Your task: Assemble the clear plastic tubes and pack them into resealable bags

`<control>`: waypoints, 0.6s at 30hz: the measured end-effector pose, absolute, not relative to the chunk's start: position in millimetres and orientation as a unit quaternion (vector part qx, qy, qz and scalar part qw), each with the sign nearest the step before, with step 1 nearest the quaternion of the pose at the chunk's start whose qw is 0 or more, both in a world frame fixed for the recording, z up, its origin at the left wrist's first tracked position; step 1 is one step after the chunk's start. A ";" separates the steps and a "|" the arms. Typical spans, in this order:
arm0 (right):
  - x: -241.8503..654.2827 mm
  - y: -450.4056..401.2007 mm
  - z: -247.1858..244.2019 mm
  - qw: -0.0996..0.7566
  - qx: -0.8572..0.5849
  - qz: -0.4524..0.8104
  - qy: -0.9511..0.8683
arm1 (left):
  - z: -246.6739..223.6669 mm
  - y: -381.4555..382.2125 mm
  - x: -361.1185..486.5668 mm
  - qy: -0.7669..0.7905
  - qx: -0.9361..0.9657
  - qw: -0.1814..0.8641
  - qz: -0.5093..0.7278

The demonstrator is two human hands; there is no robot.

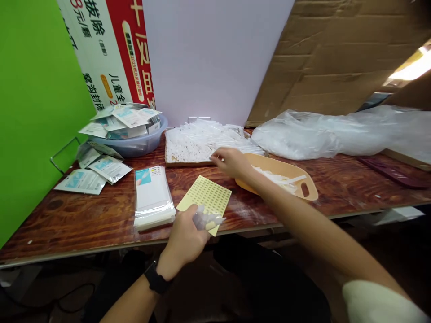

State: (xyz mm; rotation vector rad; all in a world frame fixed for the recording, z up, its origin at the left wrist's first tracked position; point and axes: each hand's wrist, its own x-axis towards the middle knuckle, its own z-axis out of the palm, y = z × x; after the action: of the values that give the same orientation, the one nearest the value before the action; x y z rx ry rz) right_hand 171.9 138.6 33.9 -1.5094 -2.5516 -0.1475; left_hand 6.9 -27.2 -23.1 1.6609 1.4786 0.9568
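Note:
My left hand (188, 235), with a dark band on its wrist, is closed around a bunch of translucent, pointed plastic pieces (204, 219). It is above the near part of a yellow sheet of small round stickers (208, 194). My right hand (232, 162) is at the front edge of a shallow tray (191, 164) heaped with small white pieces (198, 143). Its fingertips are pinched together; what they hold, if anything, is too small to make out. Beneath my right forearm, a beige basket (308, 179) holds white strips (274, 177).
Left of the sticker sheet lies a stack of clear packets (153, 193). A blue basin (141, 146) piled with printed packets (128, 117) stands behind, with more packets (111, 168) beside it. Clear plastic bags (303, 134) and a dark red flat object (392, 172) lie at right.

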 end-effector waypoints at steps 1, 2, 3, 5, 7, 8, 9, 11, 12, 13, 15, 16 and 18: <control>174.0 167.1 36.8 0.047 -0.523 -0.073 -0.848 | -24.3 -27.3 8.5 0.571 0.641 0.353 0.373; 175.7 193.7 37.8 0.020 -0.529 -0.080 -0.844 | -25.6 -27.6 9.9 0.575 0.640 0.345 0.376; 176.8 217.0 36.9 -0.013 -0.532 -0.080 -0.843 | -27.1 -28.0 11.1 0.581 0.639 0.333 0.379; 177.9 251.9 31.6 -0.066 -0.525 -0.081 -0.845 | -30.3 -28.4 12.4 0.593 0.635 0.313 0.384; 177.7 272.2 24.3 -0.103 -0.510 -0.088 -0.850 | -33.2 -28.0 12.7 0.607 0.630 0.307 0.376; 177.3 278.5 20.9 -0.116 -0.503 -0.092 -0.852 | -34.2 -27.6 12.6 0.613 0.628 0.309 0.366; 177.0 283.1 18.0 -0.127 -0.498 -0.097 -0.853 | -34.8 -27.0 12.6 0.619 0.627 0.312 0.356; 176.6 289.8 14.2 -0.142 -0.492 -0.102 -0.853 | -34.9 -25.6 12.7 0.625 0.625 0.318 0.342; 176.8 292.5 13.3 -0.148 -0.491 -0.102 -0.852 | -34.5 -24.9 12.9 0.627 0.624 0.319 0.340; 177.1 295.1 12.9 -0.151 -0.492 -0.102 -0.851 | -34.1 -24.1 13.2 0.627 0.623 0.320 0.341; 178.2 300.1 13.3 -0.152 -0.505 -0.100 -0.844 | -33.3 -22.7 13.9 0.621 0.626 0.320 0.346; 178.8 302.4 13.8 -0.150 -0.516 -0.099 -0.837 | -33.1 -22.2 14.3 0.617 0.629 0.320 0.348; 179.9 306.5 14.5 -0.140 -0.546 -0.098 -0.820 | -32.9 -21.9 15.4 0.608 0.636 0.318 0.353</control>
State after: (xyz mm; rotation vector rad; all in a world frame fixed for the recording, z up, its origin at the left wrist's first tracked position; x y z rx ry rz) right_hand 179.9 306.5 14.5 -1.8855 -2.8355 -0.3392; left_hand 15.4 -21.9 -32.9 1.6726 1.6001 0.9287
